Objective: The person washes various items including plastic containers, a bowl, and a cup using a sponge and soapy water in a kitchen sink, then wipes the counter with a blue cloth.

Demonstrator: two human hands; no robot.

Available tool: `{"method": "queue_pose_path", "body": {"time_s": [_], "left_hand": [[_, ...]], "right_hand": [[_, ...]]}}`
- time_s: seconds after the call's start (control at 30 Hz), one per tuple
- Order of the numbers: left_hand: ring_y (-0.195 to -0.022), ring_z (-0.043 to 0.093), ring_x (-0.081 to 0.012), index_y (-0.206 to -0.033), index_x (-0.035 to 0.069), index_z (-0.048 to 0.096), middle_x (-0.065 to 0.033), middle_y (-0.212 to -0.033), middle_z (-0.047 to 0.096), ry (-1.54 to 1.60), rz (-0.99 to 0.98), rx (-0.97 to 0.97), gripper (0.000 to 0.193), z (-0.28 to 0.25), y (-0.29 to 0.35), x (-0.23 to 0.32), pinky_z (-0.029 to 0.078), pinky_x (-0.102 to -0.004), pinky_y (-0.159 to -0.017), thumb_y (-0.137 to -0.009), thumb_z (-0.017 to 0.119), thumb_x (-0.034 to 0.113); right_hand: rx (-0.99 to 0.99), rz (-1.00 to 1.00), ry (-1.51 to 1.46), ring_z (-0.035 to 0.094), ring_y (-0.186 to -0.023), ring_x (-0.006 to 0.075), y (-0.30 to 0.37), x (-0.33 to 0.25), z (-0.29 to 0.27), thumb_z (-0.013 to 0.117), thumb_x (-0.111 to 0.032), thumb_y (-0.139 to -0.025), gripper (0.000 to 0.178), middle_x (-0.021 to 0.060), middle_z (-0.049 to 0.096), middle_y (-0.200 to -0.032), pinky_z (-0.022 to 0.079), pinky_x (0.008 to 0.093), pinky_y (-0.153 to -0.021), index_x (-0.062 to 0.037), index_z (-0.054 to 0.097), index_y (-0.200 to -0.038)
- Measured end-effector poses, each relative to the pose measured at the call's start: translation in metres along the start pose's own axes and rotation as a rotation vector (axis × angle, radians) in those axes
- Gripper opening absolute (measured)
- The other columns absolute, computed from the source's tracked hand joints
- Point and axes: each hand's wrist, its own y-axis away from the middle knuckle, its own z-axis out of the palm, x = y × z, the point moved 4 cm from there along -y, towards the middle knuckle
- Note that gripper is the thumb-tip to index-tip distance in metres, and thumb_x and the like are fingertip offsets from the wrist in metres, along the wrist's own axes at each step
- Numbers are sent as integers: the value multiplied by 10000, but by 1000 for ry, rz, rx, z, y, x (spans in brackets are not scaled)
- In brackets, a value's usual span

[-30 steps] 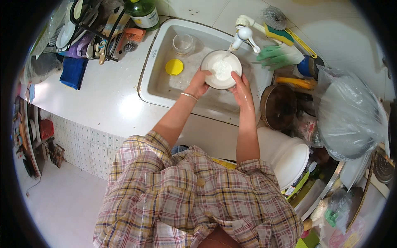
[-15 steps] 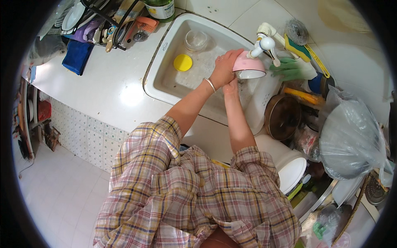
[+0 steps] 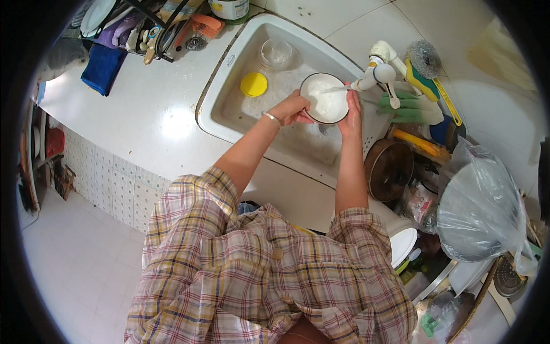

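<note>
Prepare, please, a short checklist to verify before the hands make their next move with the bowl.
1. Bowl held by left hand and right hand: ok, both grip it.
2. Opening facing up: ok, the white inside shows.
3. Tap water reaching the bowl: ok, the stream enters it.
4. Sink free of other items: not ok, yellow lid and clear container are inside.
5. Bowl's underside clean: cannot tell, hidden.

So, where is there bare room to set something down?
The widest bare patch is the white countertop between the blue folded cloth and the sink's left rim. Crowded: under the faucet, where left hand and right hand hold a bowl; and right of the sink, with gloves, brown cookware and a plastic bag.
</note>
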Motion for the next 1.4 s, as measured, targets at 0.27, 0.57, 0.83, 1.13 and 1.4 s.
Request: {"method": "queue_pose_path", "body": {"time_s": [0.27, 0.57, 0.83, 1.13, 1.4], "left_hand": [[-927, 634, -245, -1242, -111, 352, -153, -1102, 577, 441, -66, -204, 504, 7, 36, 4, 579, -354, -757, -776, 510, 1], [-908, 608, -266, -1352, 94, 342, -167, -1232, 481, -196, 699, 230, 682, -9, 63, 57, 528, -327, -691, -704, 465, -81], [-1039, 542, -344, -1310, 147, 413, -153, -1271, 461, -1042, 1032, 698, 635, -26, 137, 89, 483, -351, -857, -724, 555, -52], [-1143, 486, -307, -1228, 257, 523, -133, -1289, 460, -964, 1002, 436, 315, -71, 163, 90, 448, -325, -924, -916, 516, 212], [-1072, 450, -324, -1209, -8, 407, -186, -1154, 451, -666, 1031, 1324, 567, -219, 230, 60, 381, -350, -936, -663, 478, -143]], "right_hand": [[-342, 4, -122, 466, -1176, 225, -24, 30, 62, 376, -400, -936, 511, 137, 473, -1305, 404, 407, -970, -119, 370, -1362], [-707, -901, 2103, 251, -1348, 269, -62, 57, 119, 440, -244, -911, 470, 115, 327, -1419, 230, 408, -1076, -104, 370, -1355], [-228, -674, 1332, 503, -1074, 278, -37, 45, 82, 567, -255, -853, 353, 130, 524, -1179, 378, 399, -942, -72, 514, -1150], [86, -49, 492, 536, -696, 106, 8, 25, 19, 583, -226, -882, 191, -12, 560, -757, 435, 279, -686, -51, 576, -957], [281, 350, -88, 449, -610, 58, 3, 55, 20, 616, -219, -866, 111, -52, 481, -669, 381, 220, -579, -122, 564, -883]]}}
